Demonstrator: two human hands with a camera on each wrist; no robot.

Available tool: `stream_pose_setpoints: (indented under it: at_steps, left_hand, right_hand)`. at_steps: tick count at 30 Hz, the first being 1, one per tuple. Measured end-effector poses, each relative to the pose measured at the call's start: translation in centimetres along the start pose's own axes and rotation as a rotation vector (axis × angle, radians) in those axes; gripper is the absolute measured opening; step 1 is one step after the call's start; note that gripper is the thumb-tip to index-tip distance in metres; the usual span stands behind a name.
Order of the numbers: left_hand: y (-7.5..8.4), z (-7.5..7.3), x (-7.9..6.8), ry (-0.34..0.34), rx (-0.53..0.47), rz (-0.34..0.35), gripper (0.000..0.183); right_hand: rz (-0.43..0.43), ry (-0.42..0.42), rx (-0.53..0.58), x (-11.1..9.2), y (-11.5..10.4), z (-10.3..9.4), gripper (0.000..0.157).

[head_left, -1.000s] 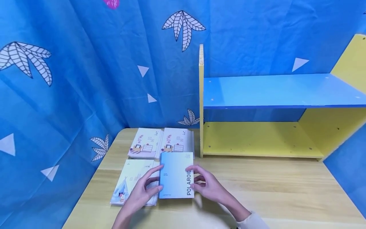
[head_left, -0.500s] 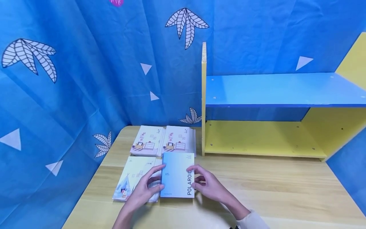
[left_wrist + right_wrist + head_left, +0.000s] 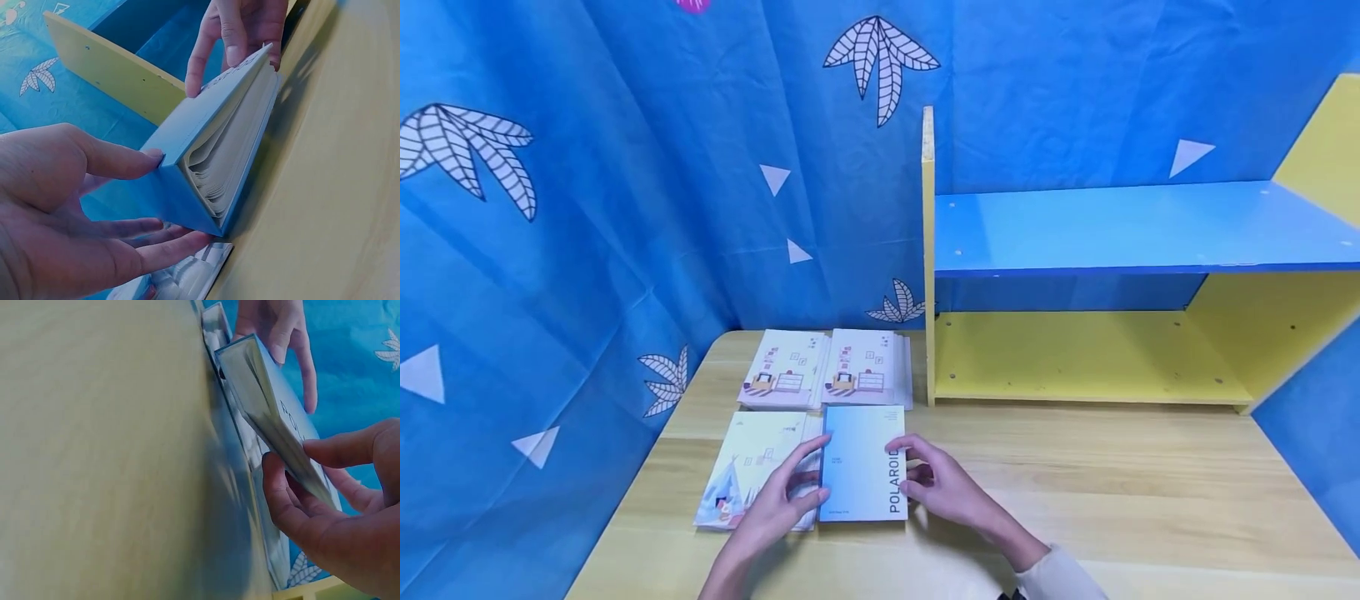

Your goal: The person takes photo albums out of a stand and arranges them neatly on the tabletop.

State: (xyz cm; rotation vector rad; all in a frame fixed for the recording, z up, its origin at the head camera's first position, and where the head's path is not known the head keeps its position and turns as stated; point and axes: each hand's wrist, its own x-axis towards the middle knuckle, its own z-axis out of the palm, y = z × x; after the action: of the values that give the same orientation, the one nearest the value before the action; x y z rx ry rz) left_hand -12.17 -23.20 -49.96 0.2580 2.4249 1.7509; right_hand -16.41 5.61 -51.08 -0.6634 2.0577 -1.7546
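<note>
A blue-and-white book (image 3: 861, 462) with POLAROID printed up its right side lies level between both hands in the head view. My left hand (image 3: 775, 496) holds its spine edge, thumb on the cover's edge and fingers beneath, as the left wrist view shows. On the opposite side my right hand (image 3: 943, 483) pinches the fore edge between thumb and fingers. The pages of the book (image 3: 234, 144) fan slightly apart below the front cover. In the right wrist view the book (image 3: 269, 394) hangs tilted, close over the other books.
Left of the held book is a stack of tent-cover books (image 3: 752, 458). Behind are two stacks with room drawings, one at left (image 3: 786, 367) and one at right (image 3: 861, 362). A yellow-and-blue shelf (image 3: 1090, 358) stands at the back right of the wooden table (image 3: 1120, 492).
The book has shifted slightly toward me, its far edge now overlapping the stack behind less. Both hands keep their hold. The head view has swayed a little.
</note>
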Motion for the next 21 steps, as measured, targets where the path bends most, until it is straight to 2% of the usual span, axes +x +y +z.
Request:
stream_pose_setpoints:
  at_steps: [6,10,17,21]
  left_hand:
    - [0.12,0.06,-0.16,-0.012,0.024,0.001,0.068]
    - [0.15,0.09,-0.27,-0.015,0.039,-0.033,0.068]
    - [-0.31,0.20,-0.36,-0.049,0.015,-0.079,0.069]
    - [-0.22,0.28,-0.33,-0.060,-0.032,-0.086,0.071]
  right_hand:
    - [0.012,0.010,-0.045,-0.05,0.12,0.20,0.050]
    - [0.002,0.010,-0.041,-0.09,0.25,0.27,0.050]
    - [0.020,-0.027,0.083,-0.14,0.56,0.15,0.047]
    - [0.028,-0.031,0.100,-0.10,0.51,0.02,0.047]
